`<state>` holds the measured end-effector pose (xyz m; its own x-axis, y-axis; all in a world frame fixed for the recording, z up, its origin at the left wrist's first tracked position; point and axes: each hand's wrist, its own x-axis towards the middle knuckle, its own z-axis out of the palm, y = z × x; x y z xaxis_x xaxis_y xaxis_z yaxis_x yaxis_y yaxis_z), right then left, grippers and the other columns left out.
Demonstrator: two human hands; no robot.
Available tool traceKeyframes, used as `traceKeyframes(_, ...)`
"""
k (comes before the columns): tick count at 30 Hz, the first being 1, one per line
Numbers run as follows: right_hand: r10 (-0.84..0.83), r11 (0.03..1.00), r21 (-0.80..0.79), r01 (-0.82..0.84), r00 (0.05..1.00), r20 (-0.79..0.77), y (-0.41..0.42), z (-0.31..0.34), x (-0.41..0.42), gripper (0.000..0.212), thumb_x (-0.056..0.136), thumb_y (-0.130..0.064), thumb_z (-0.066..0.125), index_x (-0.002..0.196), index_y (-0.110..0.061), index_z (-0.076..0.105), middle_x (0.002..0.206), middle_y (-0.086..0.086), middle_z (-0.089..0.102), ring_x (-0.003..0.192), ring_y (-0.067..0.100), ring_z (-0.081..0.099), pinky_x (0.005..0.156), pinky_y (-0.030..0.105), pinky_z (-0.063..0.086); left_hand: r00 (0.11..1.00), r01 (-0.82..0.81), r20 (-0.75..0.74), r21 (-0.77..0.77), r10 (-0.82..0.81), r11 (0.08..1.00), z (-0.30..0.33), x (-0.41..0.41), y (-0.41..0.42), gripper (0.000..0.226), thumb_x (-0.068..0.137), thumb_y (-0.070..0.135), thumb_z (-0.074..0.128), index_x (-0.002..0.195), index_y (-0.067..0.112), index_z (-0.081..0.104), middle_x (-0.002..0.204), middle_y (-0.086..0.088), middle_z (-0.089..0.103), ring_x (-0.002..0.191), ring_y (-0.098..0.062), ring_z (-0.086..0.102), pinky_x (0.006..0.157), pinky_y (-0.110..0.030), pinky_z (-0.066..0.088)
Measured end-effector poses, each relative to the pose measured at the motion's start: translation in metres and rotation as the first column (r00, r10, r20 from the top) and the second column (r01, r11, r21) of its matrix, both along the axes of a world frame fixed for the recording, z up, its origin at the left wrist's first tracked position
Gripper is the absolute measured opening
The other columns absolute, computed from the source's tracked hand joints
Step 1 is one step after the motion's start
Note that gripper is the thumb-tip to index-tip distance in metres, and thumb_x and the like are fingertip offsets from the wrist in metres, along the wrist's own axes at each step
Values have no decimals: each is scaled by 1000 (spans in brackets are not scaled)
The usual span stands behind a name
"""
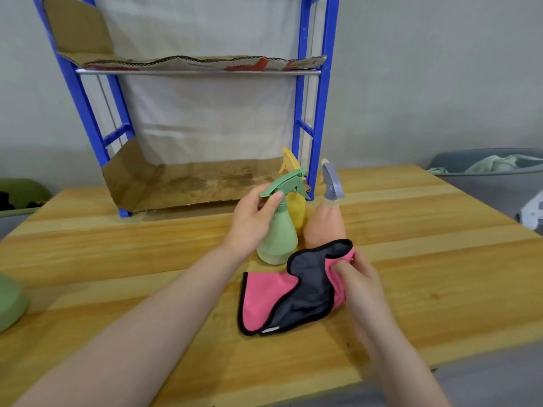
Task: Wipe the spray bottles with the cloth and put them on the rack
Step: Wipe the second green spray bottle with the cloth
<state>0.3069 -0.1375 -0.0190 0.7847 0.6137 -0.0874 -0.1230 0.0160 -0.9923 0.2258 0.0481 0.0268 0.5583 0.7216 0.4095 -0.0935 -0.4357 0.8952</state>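
My left hand (pixel 252 220) grips the neck of a green spray bottle (pixel 277 239) that stands upright on the wooden table (pixel 117 259). Right behind it stand a yellow spray bottle (pixel 297 207) and a peach bottle (pixel 326 224) with a grey trigger head. My right hand (pixel 360 286) pinches the upper right part of a pink and grey cloth (pixel 293 292); the rest of the cloth lies on the table just in front of the bottles. The blue rack (pixel 320 113) stands at the table's back, its shelves lined with cardboard and bare of bottles.
A green rounded object (pixel 10 301) sits at the table's left edge. A grey basin (pixel 484 168) with light cloth in it is at the far right, past the table. A white object (pixel 533 212) lies at the right edge.
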Motion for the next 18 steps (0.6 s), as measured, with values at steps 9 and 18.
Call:
traceKeyframes(9,19,994,108,-28,997,81,12,11,-12,9,94,-4,60,102,-6,63,90,15,72,79,17,66,68,31,53,987,64,-151,8,-62,998,-3,-15,8,34,95,28,62,128,18,58,117,4,67,104,-6,64,86,-24,52)
traceKeyframes(18,157,973,55,-222,824,545,50,40,-58,14,85,-8,70,78,-3,59,65,2,59,61,6,52,58,18,41,932,-198,-243,279,268,940,-1,-126,27,30,93,16,62,123,21,59,119,14,61,112,2,53,84,2,33)
